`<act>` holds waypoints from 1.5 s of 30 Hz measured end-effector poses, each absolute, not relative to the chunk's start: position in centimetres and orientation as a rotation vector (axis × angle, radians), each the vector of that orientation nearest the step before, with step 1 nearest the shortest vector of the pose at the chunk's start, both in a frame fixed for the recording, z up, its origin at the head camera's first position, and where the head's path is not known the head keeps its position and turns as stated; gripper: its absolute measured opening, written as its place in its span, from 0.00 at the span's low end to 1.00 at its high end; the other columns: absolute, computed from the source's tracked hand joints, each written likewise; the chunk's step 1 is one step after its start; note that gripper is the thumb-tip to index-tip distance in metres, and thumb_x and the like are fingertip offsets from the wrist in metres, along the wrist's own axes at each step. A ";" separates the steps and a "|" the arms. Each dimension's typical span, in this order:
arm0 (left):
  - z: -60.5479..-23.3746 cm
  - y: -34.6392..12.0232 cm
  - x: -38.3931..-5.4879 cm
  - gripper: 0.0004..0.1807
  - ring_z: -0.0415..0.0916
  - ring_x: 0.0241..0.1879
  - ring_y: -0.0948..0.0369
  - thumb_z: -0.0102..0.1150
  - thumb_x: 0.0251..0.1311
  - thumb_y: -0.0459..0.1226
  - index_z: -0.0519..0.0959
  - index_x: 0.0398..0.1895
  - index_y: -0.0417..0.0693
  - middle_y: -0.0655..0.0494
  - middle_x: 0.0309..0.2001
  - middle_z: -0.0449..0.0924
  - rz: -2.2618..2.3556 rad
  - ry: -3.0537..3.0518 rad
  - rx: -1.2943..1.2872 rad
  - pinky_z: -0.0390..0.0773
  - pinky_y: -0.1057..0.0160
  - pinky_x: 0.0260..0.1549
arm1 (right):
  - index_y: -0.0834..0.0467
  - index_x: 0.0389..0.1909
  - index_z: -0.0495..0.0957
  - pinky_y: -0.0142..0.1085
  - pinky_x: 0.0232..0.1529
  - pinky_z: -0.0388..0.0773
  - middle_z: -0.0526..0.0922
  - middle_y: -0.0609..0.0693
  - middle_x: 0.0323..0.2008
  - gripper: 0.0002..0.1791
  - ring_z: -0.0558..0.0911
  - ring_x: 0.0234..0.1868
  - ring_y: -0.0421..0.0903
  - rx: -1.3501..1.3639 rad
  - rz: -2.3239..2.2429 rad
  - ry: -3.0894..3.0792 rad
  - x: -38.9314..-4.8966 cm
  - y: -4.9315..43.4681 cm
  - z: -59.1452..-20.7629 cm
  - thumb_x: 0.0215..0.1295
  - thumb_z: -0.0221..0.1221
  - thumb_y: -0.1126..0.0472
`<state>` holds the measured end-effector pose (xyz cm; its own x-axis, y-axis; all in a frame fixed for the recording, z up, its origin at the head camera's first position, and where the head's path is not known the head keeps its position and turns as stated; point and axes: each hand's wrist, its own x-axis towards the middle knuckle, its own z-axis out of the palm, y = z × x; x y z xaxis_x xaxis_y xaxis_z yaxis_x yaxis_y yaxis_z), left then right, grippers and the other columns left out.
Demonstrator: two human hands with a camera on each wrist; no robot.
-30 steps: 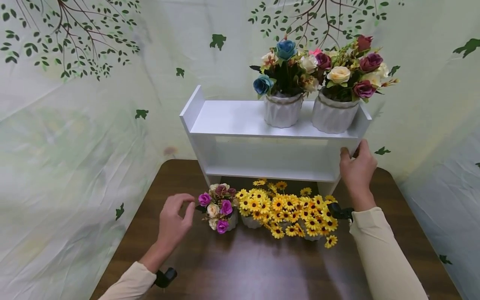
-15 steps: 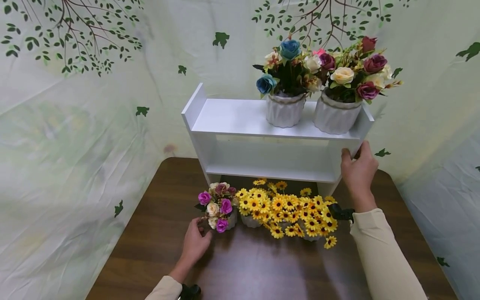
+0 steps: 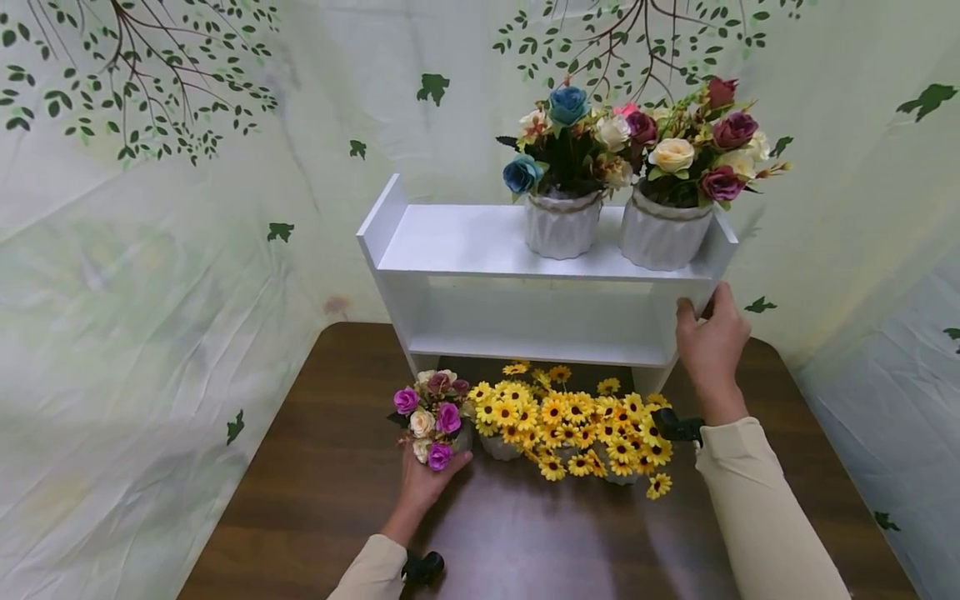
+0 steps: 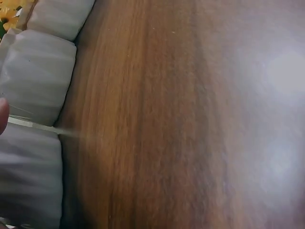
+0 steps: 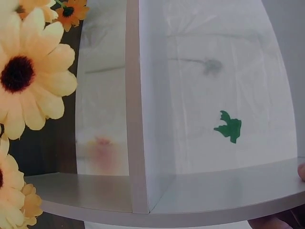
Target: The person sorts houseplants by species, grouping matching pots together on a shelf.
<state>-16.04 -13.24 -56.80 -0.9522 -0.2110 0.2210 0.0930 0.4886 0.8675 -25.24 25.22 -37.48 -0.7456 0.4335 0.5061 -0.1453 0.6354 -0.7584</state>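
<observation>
My left hand [image 3: 424, 483] grips the low pot of purple and cream roses [image 3: 435, 417] at the left end of the front row. Its thumb shows at the pot's right side; the blooms hide the other fingers. In the left wrist view a thumb tip [image 4: 3, 115] lies beside the white pots [image 4: 28, 174]. My right hand [image 3: 712, 350] holds the right side panel of the white two-tier shelf [image 3: 457, 242], thumb in front and fingers behind. Only bits of that hand show at the lower right of the right wrist view.
Several yellow daisy pots [image 3: 570, 425] stand right of the roses, before the shelf. Two rose pots [image 3: 562, 225] sit on the top tier, towards the right. The brown wooden table [image 3: 510, 542] extends towards me. A leaf-printed cloth [image 3: 187, 292] hangs behind.
My left hand has moved right, from beside the purple roses to around their pot. The right hand stays on the shelf's side panel, and the shelf has not visibly moved.
</observation>
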 end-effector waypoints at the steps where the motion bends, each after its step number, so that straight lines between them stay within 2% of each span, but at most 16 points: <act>1: -56.9 -13.1 -16.1 0.51 0.72 0.64 0.44 0.79 0.40 0.42 0.64 0.69 0.39 0.40 0.65 0.73 -1.447 -2.421 0.102 0.71 0.42 0.63 | 0.67 0.55 0.74 0.61 0.52 0.79 0.84 0.68 0.50 0.18 0.84 0.48 0.64 -0.227 1.085 -2.170 -25.2 25.2 -37.5 0.68 0.56 0.62; 9: -57.3 -11.9 -16.1 0.49 0.74 0.61 0.43 0.81 0.36 0.38 0.68 0.65 0.36 0.39 0.61 0.77 -1.425 -2.292 0.143 0.73 0.41 0.60 | 0.67 0.55 0.74 0.61 0.53 0.79 0.84 0.68 0.49 0.18 0.84 0.49 0.64 -0.230 1.082 -2.161 -25.1 25.3 -37.5 0.68 0.57 0.62; 16: -56.9 -11.7 -15.9 0.49 0.73 0.62 0.43 0.81 0.36 0.36 0.67 0.66 0.37 0.40 0.62 0.76 -1.413 -2.262 0.187 0.72 0.41 0.61 | 0.66 0.57 0.73 0.61 0.54 0.79 0.83 0.66 0.53 0.19 0.84 0.52 0.63 -0.241 1.119 -2.184 -25.1 25.0 -37.3 0.69 0.57 0.61; 23: -55.6 -12.9 -15.1 0.45 0.78 0.55 0.46 0.82 0.34 0.42 0.73 0.60 0.40 0.41 0.54 0.82 -1.387 -2.312 0.414 0.76 0.45 0.55 | 0.65 0.57 0.74 0.61 0.54 0.79 0.84 0.66 0.52 0.19 0.84 0.52 0.63 -0.226 1.116 -2.180 -25.1 24.9 -37.3 0.69 0.58 0.61; 27: -52.8 -14.4 -14.7 0.44 0.80 0.52 0.49 0.81 0.37 0.44 0.73 0.61 0.41 0.42 0.53 0.83 -1.382 -2.403 0.343 0.78 0.49 0.52 | 0.66 0.56 0.74 0.61 0.53 0.79 0.84 0.67 0.50 0.18 0.84 0.50 0.64 -0.222 1.109 -2.170 -25.2 24.9 -37.3 0.68 0.57 0.61; 30: -50.1 -15.5 -14.4 0.48 0.79 0.55 0.49 0.81 0.39 0.45 0.68 0.66 0.41 0.41 0.56 0.80 -1.371 -2.488 0.232 0.79 0.51 0.53 | 0.66 0.54 0.74 0.61 0.52 0.79 0.84 0.67 0.48 0.18 0.84 0.48 0.63 -0.226 1.107 -2.160 -25.2 25.0 -37.4 0.68 0.57 0.61; 33: -47.3 -16.1 -14.0 0.50 0.78 0.55 0.52 0.81 0.41 0.43 0.65 0.68 0.43 0.44 0.58 0.79 -1.369 -2.520 0.069 0.80 0.58 0.53 | 0.66 0.54 0.74 0.61 0.52 0.80 0.84 0.66 0.49 0.18 0.84 0.48 0.63 -0.234 1.109 -2.156 -25.1 25.2 -37.4 0.68 0.57 0.61; 37: -43.2 -16.2 -12.9 0.49 0.76 0.54 0.65 0.81 0.39 0.35 0.65 0.68 0.43 0.46 0.59 0.77 -1.433 -2.465 -0.101 0.76 0.71 0.53 | 0.65 0.57 0.73 0.61 0.54 0.79 0.83 0.66 0.52 0.19 0.84 0.51 0.63 -0.230 1.121 -2.175 -25.2 25.1 -37.3 0.69 0.57 0.61; 41: -39.9 -16.1 -11.7 0.48 0.71 0.51 0.80 0.80 0.39 0.31 0.65 0.67 0.39 0.45 0.58 0.77 -1.423 -2.464 -0.171 0.73 0.77 0.52 | 0.65 0.56 0.74 0.61 0.54 0.79 0.84 0.66 0.52 0.19 0.84 0.51 0.63 -0.236 1.118 -2.180 -25.3 25.1 -37.4 0.69 0.57 0.60; 45: -38.0 -16.5 -11.4 0.48 0.69 0.51 0.83 0.80 0.39 0.29 0.65 0.67 0.38 0.44 0.57 0.77 -1.380 -2.471 -0.236 0.72 0.79 0.51 | 0.66 0.56 0.74 0.60 0.54 0.79 0.84 0.66 0.52 0.19 0.84 0.50 0.63 -0.243 1.112 -2.171 -25.2 25.1 -37.4 0.68 0.58 0.60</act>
<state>-11.39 -16.46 -37.99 -0.9413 -0.0031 0.3376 0.2858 0.5250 0.8016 -25.22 25.08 -37.44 -0.7538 0.4444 0.4841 -0.1331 0.6182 -0.7747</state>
